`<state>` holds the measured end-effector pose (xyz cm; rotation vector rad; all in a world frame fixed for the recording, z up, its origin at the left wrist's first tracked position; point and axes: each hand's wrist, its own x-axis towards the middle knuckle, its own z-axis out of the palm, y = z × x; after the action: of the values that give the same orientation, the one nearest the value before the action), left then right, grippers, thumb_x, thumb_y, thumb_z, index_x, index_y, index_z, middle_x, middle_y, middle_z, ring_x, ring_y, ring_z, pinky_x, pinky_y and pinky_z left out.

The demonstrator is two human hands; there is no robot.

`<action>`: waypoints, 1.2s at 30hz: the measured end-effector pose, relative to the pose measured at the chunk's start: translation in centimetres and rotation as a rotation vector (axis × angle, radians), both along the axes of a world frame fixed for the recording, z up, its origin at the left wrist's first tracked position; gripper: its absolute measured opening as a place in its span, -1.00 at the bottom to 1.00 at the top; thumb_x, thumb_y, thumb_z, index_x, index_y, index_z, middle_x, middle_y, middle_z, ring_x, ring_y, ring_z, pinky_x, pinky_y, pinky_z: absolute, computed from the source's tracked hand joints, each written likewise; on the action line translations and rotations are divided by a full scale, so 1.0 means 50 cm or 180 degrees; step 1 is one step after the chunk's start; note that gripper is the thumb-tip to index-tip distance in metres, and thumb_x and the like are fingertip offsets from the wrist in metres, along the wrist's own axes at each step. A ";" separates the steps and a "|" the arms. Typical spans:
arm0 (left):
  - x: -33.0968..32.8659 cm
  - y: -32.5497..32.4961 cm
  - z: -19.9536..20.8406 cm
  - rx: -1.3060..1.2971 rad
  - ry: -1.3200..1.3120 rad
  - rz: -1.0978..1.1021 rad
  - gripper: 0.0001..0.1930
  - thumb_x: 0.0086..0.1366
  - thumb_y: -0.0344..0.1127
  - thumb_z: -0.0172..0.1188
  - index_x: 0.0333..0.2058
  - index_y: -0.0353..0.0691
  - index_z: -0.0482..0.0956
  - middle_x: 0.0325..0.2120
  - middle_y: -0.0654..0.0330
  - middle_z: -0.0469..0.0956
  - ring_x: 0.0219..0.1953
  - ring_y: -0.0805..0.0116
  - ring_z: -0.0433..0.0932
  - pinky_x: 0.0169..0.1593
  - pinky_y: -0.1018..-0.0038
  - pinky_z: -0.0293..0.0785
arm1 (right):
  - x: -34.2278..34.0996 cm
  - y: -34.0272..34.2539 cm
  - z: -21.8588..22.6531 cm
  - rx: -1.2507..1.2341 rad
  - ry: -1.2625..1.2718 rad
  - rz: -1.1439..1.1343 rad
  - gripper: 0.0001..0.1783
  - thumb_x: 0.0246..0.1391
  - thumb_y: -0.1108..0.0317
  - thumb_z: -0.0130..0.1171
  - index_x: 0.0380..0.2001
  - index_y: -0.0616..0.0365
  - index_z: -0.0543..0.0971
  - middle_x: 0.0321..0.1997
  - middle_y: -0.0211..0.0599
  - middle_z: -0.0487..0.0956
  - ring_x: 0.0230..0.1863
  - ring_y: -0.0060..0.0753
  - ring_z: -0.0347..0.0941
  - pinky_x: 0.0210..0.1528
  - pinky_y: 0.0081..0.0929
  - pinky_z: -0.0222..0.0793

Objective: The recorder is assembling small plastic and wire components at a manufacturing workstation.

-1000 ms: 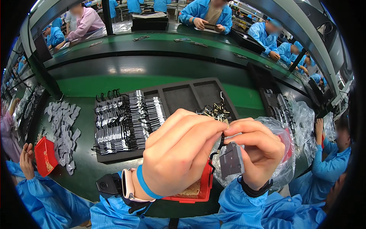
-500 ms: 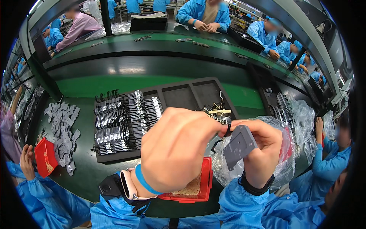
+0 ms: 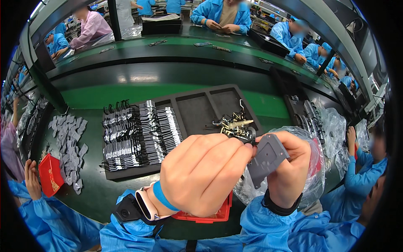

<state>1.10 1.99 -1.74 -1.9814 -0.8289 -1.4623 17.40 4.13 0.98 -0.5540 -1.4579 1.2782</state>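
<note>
My right hand [image 3: 291,170] is closed around a thin grey plate [image 3: 268,154] with small holes, held tilted above the table. Against the plate's upper left edge, my left hand [image 3: 205,172] pinches a small black part [image 3: 250,135]; its fingertips are mostly hidden behind the knuckles. Just beyond them, brass-coloured and black small metal parts [image 3: 236,122] lie heaped in a compartment of a black tray [image 3: 195,108]. Rows of silver and black strip-like parts [image 3: 121,136] fill the tray's left side. Beneath my left hand a red box [image 3: 226,210] is partly covered.
Clear plastic bags [image 3: 333,126] lie to the right, beside another dark tray [image 3: 289,86]. Many grey pieces [image 3: 69,147] are spread on the left. A co-worker's hand [image 3: 31,178] is near a red container [image 3: 50,174]. A raised ledge [image 3: 168,69] crosses behind the tray.
My left hand has shifted slightly right and down, its fingers now closer to the grey plate. The plate has tipped a little and moved slightly right. More of the brass-coloured heap shows.
</note>
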 end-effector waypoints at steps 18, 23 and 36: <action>-0.001 -0.009 0.006 -0.0450 -0.0143 -0.0295 -0.61 -0.27 -0.58 0.23 -0.31 -0.37 0.55 -0.40 0.11 0.55 -0.43 0.21 0.57 -0.42 0.45 0.53 | -0.002 -0.014 0.005 0.0066 -0.0064 -0.0217 -0.87 0.01 0.68 0.06 -0.32 0.49 0.53 -0.39 -0.04 0.60 -0.35 -0.36 0.57 -0.24 -0.52 0.52; 0.002 -0.009 0.004 -0.0442 -0.0226 -0.0216 -0.61 -0.30 -0.65 0.22 -0.34 -0.37 0.55 -0.43 0.10 0.54 -0.44 0.21 0.56 -0.41 0.45 0.52 | -0.004 -0.015 0.006 0.0052 -0.0125 -0.0186 -0.86 0.02 0.68 0.05 -0.32 0.50 0.53 -0.38 -0.03 0.60 -0.34 -0.35 0.57 -0.23 -0.51 0.52; 0.002 -0.010 0.017 -0.0830 -0.0548 -0.0595 -0.68 -0.24 -0.65 0.23 -0.36 -0.39 0.60 -0.44 0.09 0.57 -0.44 0.22 0.57 -0.39 0.47 0.52 | 0.002 -0.009 0.005 -0.0022 -0.0111 -0.0175 -0.86 0.00 0.69 0.06 -0.33 0.50 0.53 -0.40 -0.04 0.60 -0.33 -0.35 0.57 -0.24 -0.52 0.52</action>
<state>1.19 1.51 -0.87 -2.1962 -0.9719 -1.7261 17.48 3.69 1.23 -0.6196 -1.4578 1.2363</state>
